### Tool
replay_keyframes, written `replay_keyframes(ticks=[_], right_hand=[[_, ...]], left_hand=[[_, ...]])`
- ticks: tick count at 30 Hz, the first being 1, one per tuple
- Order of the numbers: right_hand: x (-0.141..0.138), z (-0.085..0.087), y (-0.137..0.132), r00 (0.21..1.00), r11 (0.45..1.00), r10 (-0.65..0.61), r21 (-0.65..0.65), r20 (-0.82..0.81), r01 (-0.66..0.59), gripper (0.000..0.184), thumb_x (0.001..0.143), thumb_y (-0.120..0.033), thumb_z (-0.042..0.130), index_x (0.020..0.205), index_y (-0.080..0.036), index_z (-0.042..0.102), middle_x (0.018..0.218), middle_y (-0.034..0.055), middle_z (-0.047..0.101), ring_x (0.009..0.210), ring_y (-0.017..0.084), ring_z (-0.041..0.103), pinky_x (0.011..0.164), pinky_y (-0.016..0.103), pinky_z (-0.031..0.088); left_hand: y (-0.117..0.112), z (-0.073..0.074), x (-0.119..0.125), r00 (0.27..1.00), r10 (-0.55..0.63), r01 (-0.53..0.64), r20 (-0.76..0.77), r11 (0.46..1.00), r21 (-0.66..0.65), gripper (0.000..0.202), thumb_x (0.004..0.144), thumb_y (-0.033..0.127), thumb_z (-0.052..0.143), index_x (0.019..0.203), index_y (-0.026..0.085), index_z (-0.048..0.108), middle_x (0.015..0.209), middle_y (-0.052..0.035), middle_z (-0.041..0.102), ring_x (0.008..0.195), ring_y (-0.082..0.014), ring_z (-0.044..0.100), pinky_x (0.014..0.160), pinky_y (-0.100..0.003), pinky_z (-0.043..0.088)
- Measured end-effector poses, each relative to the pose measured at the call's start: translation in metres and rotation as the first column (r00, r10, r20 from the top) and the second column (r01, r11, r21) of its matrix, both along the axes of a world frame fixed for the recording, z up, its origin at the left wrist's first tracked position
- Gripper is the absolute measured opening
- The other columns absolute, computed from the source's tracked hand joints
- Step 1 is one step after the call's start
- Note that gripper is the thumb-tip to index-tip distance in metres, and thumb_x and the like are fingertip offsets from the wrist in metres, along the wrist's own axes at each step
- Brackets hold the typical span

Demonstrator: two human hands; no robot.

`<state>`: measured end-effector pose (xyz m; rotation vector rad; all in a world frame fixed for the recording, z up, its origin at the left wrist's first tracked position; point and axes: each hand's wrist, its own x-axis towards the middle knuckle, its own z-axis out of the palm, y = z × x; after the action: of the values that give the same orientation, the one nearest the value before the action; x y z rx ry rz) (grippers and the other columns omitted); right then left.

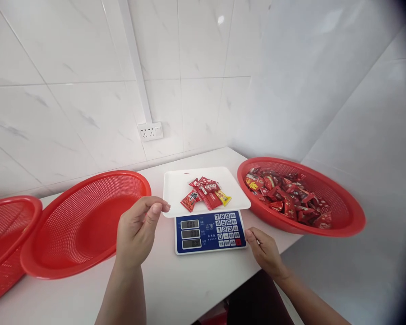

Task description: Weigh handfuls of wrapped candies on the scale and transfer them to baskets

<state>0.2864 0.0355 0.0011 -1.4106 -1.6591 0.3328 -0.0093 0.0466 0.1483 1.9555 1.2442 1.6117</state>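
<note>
A blue and white digital scale (209, 232) sits on the table, its white tray (176, 180) on top. Several wrapped snacks (208, 192), mostly red and one partly yellow, lie in a loose heap on the tray. My left hand (138, 230) is at the tray's front left corner, thumb and forefinger closed together; nothing shows between them. Whether the fingertips touch the tray I cannot tell. By the keypad's right edge is my right hand (265, 250), fingers curled in, with nothing visible in it. Faint digits show on the scale's displays (191, 234).
To the right, a red plastic basket (350, 219) holds many wrapped snacks. A red perforated basket (98, 225) stands on the left, with more red baskets (10, 239) at the far left. A socket (151, 131) is on the tiled wall behind the white table (165, 280).
</note>
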Motion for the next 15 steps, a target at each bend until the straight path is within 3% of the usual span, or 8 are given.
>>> replay_keyframes(ticks=[6,10,15], right_hand=[[0.013,-0.020,0.010,0.940,0.964,-0.197,-0.227,-0.277,0.136,0.053,0.082,-0.069,0.036,0.059,-0.023,0.045,0.050,-0.0022,0.042,0.048,0.014,0.043,0.048,0.027,0.039],[0.013,-0.027,0.015,0.897,0.952,-0.221,-0.283,-0.383,0.113,0.054,0.078,-0.072,0.040,0.076,-0.020,0.057,0.055,-0.0008,0.050,0.051,0.016,0.048,0.049,0.028,0.041],[0.011,-0.028,0.015,0.886,0.949,-0.203,-0.306,-0.417,0.073,0.053,0.077,-0.070,0.043,0.085,-0.020,0.059,0.063,0.0019,0.057,0.056,0.018,0.054,0.049,0.029,0.045]], left_hand=[[-0.001,0.001,0.005,0.998,0.031,-0.033,0.058,0.999,0.029,0.024,0.089,0.033,0.048,0.075,0.020,0.062,0.072,0.0005,0.066,0.075,-0.0133,0.064,0.072,-0.027,0.052],[0.000,0.000,0.006,0.998,0.034,-0.035,0.059,0.999,0.021,0.024,0.089,0.034,0.048,0.075,0.020,0.062,0.071,0.0001,0.066,0.074,-0.0137,0.063,0.072,-0.028,0.052],[0.001,-0.001,0.007,0.997,0.041,-0.042,0.064,0.999,0.013,0.023,0.089,0.033,0.049,0.075,0.021,0.062,0.071,0.0009,0.066,0.073,-0.0129,0.063,0.072,-0.027,0.052]])
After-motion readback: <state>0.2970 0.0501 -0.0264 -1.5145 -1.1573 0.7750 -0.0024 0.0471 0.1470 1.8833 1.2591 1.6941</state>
